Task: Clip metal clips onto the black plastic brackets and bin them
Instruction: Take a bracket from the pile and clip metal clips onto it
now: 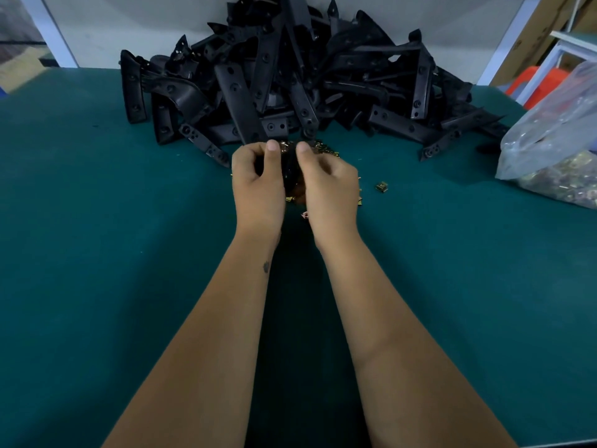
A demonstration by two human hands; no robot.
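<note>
A green table mat point(97, 253) spreads under and around the grip on every side. Far beyond the grip, past the mat's back edge, a pale wall panel point(129, 33) rises, framed by a white upright post point(48, 30) up to the left and another white post point(507, 37) up to the right. Beyond that right post leans brown cardboard point(542, 30). Lower, still well to the right of the grip, an orange plastic stool point(529, 82) shows behind a pale blue-white frame point(555, 56).
</note>
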